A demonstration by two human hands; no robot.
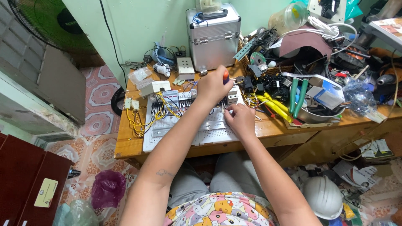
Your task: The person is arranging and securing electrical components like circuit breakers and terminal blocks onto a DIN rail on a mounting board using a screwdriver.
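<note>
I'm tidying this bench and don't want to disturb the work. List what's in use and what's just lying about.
In use:
- left hand gripping the orange-handled screwdriver
- right hand resting on the white perforated wiring board
- yellow wires on that board

Lying about:
- silver aluminium case
- green-handled pliers
- yellow-handled pliers
- white hard hat on the floor

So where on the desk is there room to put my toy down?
The bare wood strip left of the white perforated board is free, and the front edge right of the right hand. The far right heap is crowded.
</note>
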